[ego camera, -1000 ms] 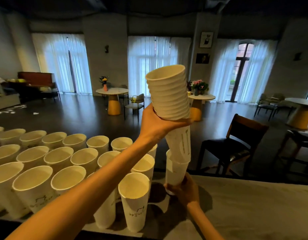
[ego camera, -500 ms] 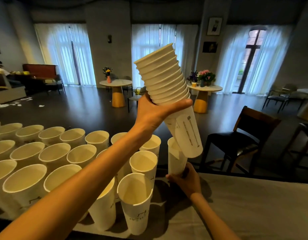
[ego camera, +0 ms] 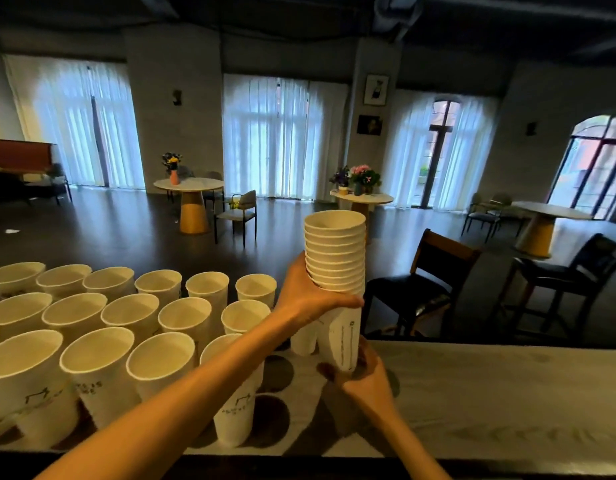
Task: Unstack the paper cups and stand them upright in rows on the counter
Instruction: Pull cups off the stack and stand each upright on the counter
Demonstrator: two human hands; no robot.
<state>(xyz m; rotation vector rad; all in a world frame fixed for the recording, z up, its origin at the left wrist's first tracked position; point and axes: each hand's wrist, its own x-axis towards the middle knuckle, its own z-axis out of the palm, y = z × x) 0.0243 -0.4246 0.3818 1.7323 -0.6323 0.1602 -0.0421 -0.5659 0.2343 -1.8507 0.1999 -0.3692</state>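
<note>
Item: our right hand [ego camera: 363, 375], nearest, fingers curled round the foot of the nested stack of cream paper cups [ego camera: 336, 258], low over the pale wood-grain counter [ego camera: 507, 393]; it grips the bottom cup.

Item: our left hand [ego camera: 308, 299], wrapped round the stack just under the banded rims, holding it upright.

Item: standing rows of cream paper cups [ego camera: 126, 327], mouths up, filling the counter to the left, the closest one touching or nearly touching the stack's foot; we cannot tell which.

Item: dark wooden chair [ego camera: 428, 289] beyond the counter edge; round tables with flowers farther back.

Risk: we judge a tight nest may release two cups at once, or a sharp pull may swing the stack into the neighbouring cups and topple a row.

Change: half a second earlier the stack was raised and tilted leftward; now it stands vertical and lower, and our right hand has left the set-down cup for the stack's base.
</note>
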